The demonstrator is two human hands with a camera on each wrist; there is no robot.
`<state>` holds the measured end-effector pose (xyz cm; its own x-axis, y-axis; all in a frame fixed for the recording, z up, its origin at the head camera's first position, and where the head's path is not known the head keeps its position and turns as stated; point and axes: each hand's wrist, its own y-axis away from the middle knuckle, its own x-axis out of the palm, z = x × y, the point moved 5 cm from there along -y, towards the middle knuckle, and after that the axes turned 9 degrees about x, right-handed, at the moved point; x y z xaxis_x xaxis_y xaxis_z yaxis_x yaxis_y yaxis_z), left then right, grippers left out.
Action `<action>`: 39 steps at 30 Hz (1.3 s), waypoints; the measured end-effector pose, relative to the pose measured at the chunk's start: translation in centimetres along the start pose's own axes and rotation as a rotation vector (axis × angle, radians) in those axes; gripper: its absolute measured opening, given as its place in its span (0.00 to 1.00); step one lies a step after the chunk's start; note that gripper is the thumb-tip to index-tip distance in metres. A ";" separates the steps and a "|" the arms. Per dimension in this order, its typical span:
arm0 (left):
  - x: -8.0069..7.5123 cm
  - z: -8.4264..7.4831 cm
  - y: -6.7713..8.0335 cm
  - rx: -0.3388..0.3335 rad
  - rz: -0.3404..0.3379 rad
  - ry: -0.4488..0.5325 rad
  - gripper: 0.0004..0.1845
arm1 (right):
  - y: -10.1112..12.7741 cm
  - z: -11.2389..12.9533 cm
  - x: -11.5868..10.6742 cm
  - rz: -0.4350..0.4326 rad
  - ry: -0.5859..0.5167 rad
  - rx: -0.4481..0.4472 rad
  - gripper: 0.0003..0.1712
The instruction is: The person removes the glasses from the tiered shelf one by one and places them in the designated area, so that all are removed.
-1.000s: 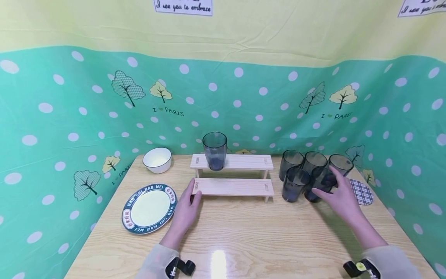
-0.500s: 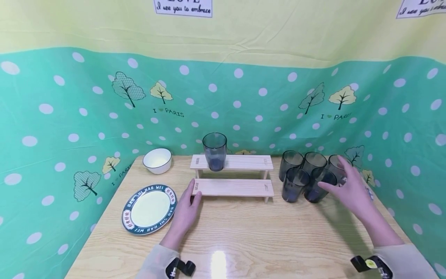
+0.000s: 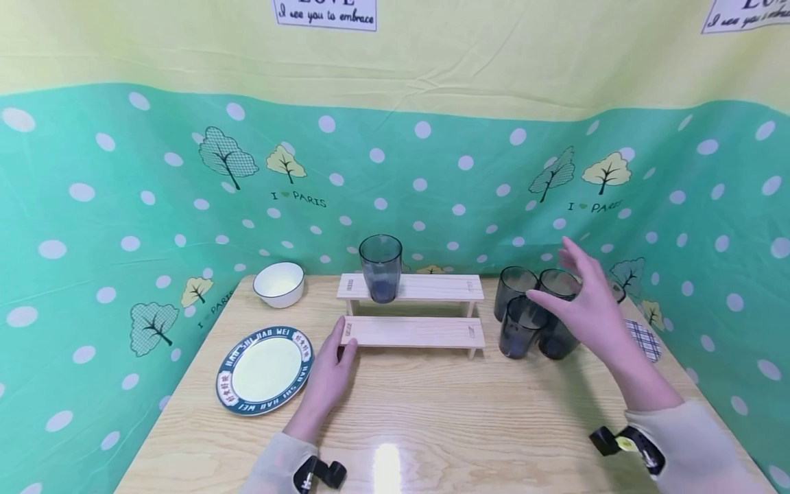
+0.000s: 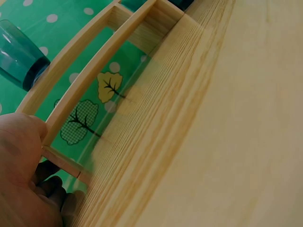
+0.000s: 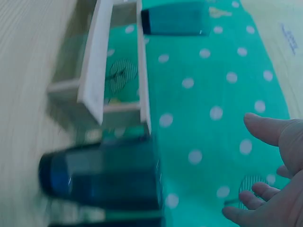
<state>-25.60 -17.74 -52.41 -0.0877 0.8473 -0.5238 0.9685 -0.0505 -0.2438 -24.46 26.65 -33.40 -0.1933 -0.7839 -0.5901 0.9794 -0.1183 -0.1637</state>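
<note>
A two-tier wooden shelf stand (image 3: 413,332) stands mid-table. My left hand (image 3: 328,370) grips the left end of its lower tier; in the left wrist view the fingers curl below the tier's end. One smoky blue-grey drinking glass (image 3: 380,271) stands upright on the upper tier, towards its left. Several matching glasses (image 3: 520,336) are grouped right of the stand. My right hand (image 3: 586,302) hovers over this group, thumb and fingers spread, holding nothing, and hides some of the glasses. In the right wrist view a glass (image 5: 104,175) lies left of the open fingers.
Left of the stand are a white bowl (image 3: 279,284) and, nearer, a plate (image 3: 264,406) with a blue patterned rim. A checked mat (image 3: 644,340) lies at the table's right side. A green dotted cloth (image 3: 444,185) hangs close behind and at both sides.
My right hand moved right and back from the front right glass, then up and left over the group, still holding nothing. The left hand and the stand have stayed in place.
</note>
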 end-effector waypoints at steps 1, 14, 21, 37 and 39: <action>0.0 0.0 0.0 0.000 0.001 0.001 0.38 | -0.1 0.6 0.4 0.006 -0.008 -0.012 0.70; 0.0 0.0 0.0 -0.002 0.001 -0.006 0.38 | -1.9 6.6 7.6 0.135 -0.141 -0.123 0.65; 0.0 0.1 0.0 -0.007 0.000 -0.008 0.38 | -2.4 9.4 11.7 0.208 -0.208 -0.156 0.65; 0.0 0.2 0.0 -0.008 -0.001 -0.017 0.38 | -4.0 11.7 17.0 0.255 -0.254 -0.153 0.64; 0.0 0.2 0.1 -0.007 -0.001 -0.016 0.38 | -4.1 11.9 17.5 0.257 -0.243 -0.150 0.64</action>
<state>-25.57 -17.82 -52.58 -0.0920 0.8388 -0.5366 0.9701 -0.0460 -0.2382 -31.11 6.17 -33.60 0.0942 -0.9004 -0.4248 0.9713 0.1768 -0.1593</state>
